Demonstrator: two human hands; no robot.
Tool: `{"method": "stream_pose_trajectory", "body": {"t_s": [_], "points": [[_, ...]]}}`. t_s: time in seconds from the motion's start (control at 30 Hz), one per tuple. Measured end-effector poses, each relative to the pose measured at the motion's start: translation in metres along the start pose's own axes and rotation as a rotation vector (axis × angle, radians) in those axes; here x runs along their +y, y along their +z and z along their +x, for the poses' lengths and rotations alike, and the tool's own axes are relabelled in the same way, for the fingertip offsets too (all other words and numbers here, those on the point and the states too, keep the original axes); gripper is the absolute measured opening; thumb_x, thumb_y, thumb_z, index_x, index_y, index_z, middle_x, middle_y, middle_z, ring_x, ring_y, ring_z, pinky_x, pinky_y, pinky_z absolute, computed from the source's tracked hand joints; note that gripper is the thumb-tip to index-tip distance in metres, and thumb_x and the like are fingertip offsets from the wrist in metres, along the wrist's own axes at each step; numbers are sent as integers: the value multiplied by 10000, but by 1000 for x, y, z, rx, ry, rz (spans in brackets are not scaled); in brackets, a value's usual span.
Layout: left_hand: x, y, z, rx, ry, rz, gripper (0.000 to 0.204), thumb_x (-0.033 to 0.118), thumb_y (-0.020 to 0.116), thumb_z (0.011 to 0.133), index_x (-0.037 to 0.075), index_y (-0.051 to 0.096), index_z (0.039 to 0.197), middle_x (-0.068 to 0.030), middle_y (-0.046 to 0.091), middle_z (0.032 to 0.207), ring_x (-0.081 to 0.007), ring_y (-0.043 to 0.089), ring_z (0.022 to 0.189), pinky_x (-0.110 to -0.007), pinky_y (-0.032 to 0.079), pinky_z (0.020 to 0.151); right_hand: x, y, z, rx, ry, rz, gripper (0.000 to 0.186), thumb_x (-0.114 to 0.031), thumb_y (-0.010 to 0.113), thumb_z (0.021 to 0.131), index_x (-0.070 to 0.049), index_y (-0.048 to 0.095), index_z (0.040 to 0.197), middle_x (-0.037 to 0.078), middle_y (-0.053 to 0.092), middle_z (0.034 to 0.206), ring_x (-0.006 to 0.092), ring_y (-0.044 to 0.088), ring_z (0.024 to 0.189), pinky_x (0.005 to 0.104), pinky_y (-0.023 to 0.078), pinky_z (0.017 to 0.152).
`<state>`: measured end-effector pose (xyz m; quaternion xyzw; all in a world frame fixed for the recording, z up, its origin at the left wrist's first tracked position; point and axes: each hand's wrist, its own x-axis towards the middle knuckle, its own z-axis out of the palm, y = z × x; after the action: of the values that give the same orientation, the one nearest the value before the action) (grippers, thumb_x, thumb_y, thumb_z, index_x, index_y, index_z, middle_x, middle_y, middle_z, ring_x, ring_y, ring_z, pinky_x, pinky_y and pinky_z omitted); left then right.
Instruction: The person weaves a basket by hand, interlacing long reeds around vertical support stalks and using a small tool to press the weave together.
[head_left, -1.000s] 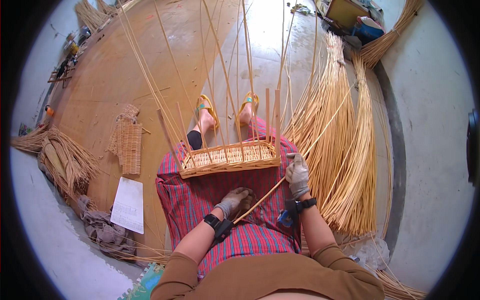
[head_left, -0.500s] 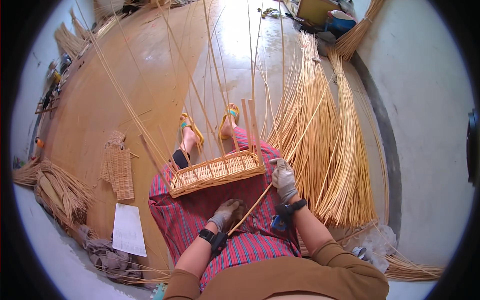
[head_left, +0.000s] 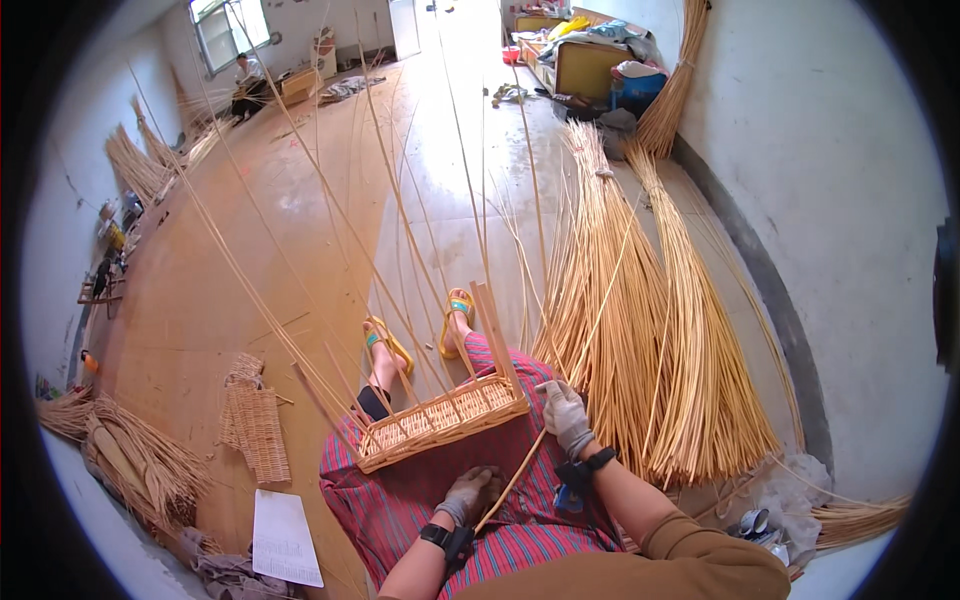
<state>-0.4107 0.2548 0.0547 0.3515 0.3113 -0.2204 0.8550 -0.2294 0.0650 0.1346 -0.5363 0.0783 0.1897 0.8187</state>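
One rod (head_left: 514, 478), prob. light, springy; hold mid-length. R hand (head_left: 565, 413) closed round it; L hand (head_left: 474, 495) curled, can't tell if gripping. Woven basket (head_left: 446, 438) looks stiff.

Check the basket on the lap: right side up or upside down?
Right side up: the basket shows its woven floor inside, with stakes rising from its sides.
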Motion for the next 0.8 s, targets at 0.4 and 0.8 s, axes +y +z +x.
{"method": "stream_pose_trajectory", "body": {"t_s": [0.4,0.8], "points": [[13,6,-11,-80,370,1076,280,162,447,1061,27,609,1245,-109,679,1153,-225,659,1041,-315,523,907,-4,-1,-6,-31,52,77,296,-350,521,1069,-98,663,1004,-74,378,513,54,325,372,242,231,341],[-1,-6,-3,1,-71,-6,274,137,468,1065,8,564,1287,-120,647,1248,-238,592,1210,-309,453,1037,3,1,0,-33,-61,-123,289,-360,517,1069,-98,638,1045,-80,338,522,46,301,373,240,218,336]]}}
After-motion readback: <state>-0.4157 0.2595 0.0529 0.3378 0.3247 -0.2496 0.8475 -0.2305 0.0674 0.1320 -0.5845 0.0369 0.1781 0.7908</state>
